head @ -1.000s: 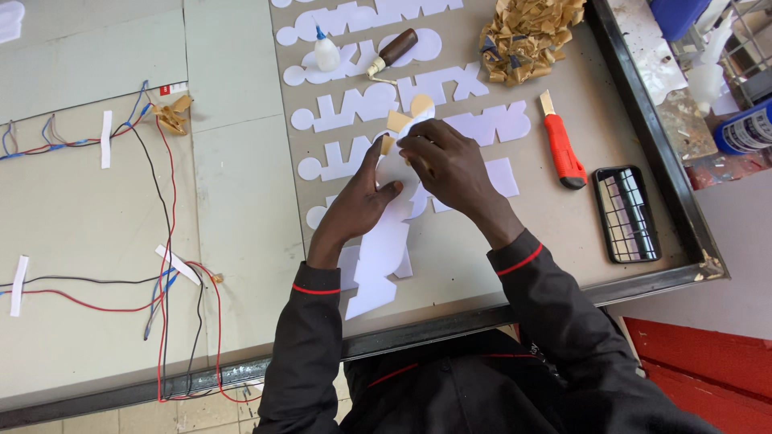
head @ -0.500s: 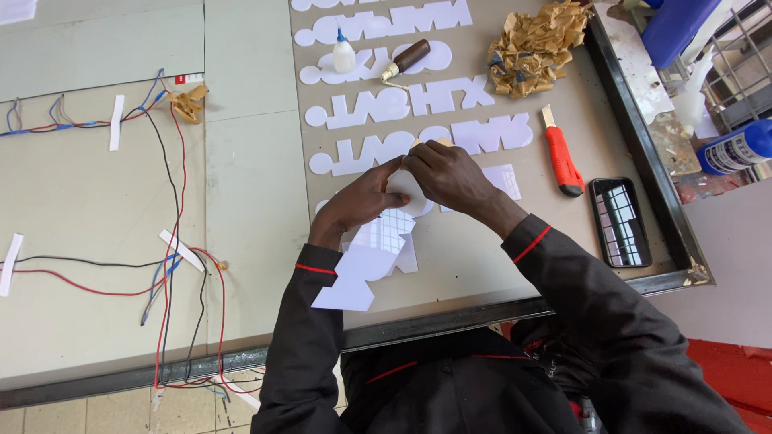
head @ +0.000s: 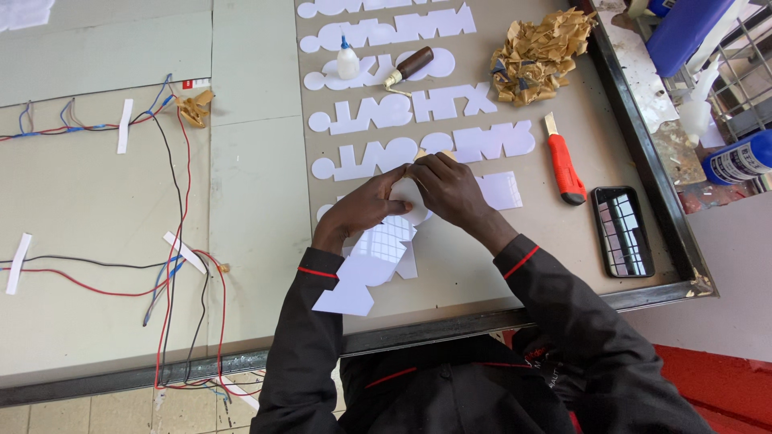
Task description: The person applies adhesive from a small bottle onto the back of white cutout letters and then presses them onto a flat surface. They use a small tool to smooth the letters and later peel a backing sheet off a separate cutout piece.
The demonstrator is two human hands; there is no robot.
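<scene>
1. Both hands meet over the grey desk (head: 257, 241), pinching one white cut-out plastic letter strip (head: 371, 261) that runs from the fingers back toward the person's chest.
2. The left hand (head: 366, 207) has its grip clenched on the strip's left side; the right hand (head: 450, 186) has its grip closed on the strip's top end.
3. Rows of similar white cut-out letters (head: 402, 108) lie just beyond the hands.
4. To the right lie a red utility knife (head: 563, 159) and a dark phone (head: 622, 231).
5. Further off are crumpled brown backing paper (head: 540, 55), a small white glue bottle (head: 346, 59) and a brown-handled tool (head: 410, 65).
6. Red, blue and black wires (head: 173, 241), taped down, cross the desk at left.
</scene>
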